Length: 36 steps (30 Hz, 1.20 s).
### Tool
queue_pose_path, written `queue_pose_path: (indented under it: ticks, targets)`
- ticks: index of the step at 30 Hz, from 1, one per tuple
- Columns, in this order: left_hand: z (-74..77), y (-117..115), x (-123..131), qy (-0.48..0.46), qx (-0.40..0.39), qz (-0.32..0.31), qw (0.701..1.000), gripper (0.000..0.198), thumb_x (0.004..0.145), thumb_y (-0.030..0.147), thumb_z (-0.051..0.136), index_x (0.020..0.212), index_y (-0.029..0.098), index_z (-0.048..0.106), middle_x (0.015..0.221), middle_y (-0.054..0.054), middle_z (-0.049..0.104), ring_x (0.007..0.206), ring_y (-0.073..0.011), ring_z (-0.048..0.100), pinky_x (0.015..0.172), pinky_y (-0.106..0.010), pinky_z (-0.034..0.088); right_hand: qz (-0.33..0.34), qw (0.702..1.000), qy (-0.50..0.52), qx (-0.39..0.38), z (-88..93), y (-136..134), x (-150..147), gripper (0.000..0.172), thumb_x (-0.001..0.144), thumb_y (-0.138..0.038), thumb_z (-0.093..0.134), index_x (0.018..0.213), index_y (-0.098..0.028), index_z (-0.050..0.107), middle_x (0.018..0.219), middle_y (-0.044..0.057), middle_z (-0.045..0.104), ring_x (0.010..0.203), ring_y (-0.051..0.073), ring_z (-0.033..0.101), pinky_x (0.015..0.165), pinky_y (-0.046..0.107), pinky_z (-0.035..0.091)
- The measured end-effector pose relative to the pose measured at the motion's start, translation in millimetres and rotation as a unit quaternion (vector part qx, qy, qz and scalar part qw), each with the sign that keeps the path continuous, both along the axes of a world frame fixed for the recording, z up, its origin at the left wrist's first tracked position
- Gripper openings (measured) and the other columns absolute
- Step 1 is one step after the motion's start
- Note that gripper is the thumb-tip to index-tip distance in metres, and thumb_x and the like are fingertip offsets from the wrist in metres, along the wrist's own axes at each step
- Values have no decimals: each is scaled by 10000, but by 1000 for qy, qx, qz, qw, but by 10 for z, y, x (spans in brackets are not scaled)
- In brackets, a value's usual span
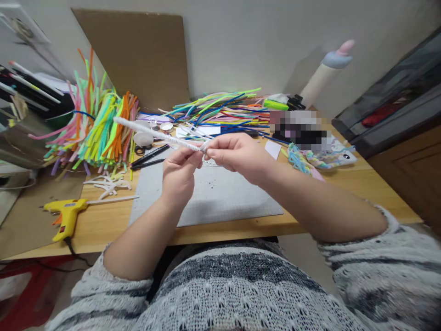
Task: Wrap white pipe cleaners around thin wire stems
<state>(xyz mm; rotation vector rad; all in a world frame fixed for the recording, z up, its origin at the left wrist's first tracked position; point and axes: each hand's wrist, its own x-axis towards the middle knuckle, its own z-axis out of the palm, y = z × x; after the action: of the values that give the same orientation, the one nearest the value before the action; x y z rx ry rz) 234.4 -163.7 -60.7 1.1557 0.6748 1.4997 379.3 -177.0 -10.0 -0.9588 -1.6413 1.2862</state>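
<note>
A white fuzzy pipe cleaner point(155, 132) runs from my fingertips up to the left, its far end free in the air. My left hand point(181, 172) pinches it near its right end. Close against it, my right hand point(234, 154) has thumb and forefinger closed on the same end, where thin wire-like strands show. Both hands hover above a grey cutting mat point(206, 202). The fingers partly hide the spot where the strands meet.
A yellow glue gun point(67, 216) lies at the left beside white pipe cleaner pieces point(108, 184). Black pens point(149, 157) rest at the mat's upper left. Colourful pipe cleaner bundles point(106, 124) stand behind, with more strewn pipe cleaners point(220, 108) along the wall. A brown board point(134, 59) leans there.
</note>
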Motion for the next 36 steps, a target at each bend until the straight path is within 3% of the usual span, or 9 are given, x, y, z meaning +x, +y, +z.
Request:
queue_pose_path:
  ticks: [4,8,12,15,17,22,25,29,36]
  targets:
    - [309,40,-25,2,29,31,999,170,655,344,750,723,224,650,725,10,597,601,-91,503,574,-249,392,107,988,-21,-109,298,238,16,125,835,-251,541,747,-162,549,494,-83,272,389,39,209,384,182,233]
    - [413,104,-55,6,66,23,998,203,666,331,745,676,200,591,759,6,596,623,-93,535,578,-240,401,172,961,35,-214,267,406,-3,149,867,-283,496,779,-168,534,517,-80,233,382,39,198,369,164,202]
    - [282,270,-141,41,60,2,997,233,653,320,750,646,183,562,609,23,556,552,-82,515,556,-219,393,213,914,171,-300,-52,413,-66,139,890,-255,409,830,-175,505,547,-81,294,386,34,139,351,130,133]
    - [137,411,-229,71,26,23,997,246,650,323,743,621,166,556,566,21,554,538,-82,523,553,-210,401,184,917,214,-283,-326,353,-111,81,865,-203,444,918,-189,504,582,-81,395,377,25,169,346,113,131]
    - [40,472,-248,71,2,31,997,218,652,307,736,639,154,581,608,4,597,575,-88,554,563,-205,418,148,920,232,-279,-487,321,-135,84,861,-189,452,931,-195,499,548,-92,378,363,27,171,340,112,120]
    - [-185,474,-85,-46,-128,-31,990,233,615,264,756,739,146,598,679,-3,642,678,-108,623,566,-189,447,151,864,320,-360,-793,324,-198,102,914,-189,368,903,-217,465,512,-103,299,353,34,140,347,113,101]
    - [-270,453,22,-89,-182,-27,979,258,614,244,764,770,140,588,637,13,625,639,-80,616,529,-149,418,142,837,365,-382,-886,330,-243,151,937,-180,322,876,-221,454,515,-95,293,355,39,149,350,120,99]
    - [-275,473,54,-61,-176,-25,982,240,656,270,737,781,124,593,670,-13,647,544,-57,569,501,-152,408,143,821,400,-381,-907,317,-289,171,947,-186,312,873,-214,464,524,-88,299,360,41,163,352,123,102]
    - [-236,488,113,22,-141,-28,989,244,756,338,649,694,116,569,668,-33,639,524,-67,553,503,-171,423,117,826,431,-344,-919,315,-340,116,929,-191,369,853,-220,452,522,-89,317,363,40,184,358,121,106]
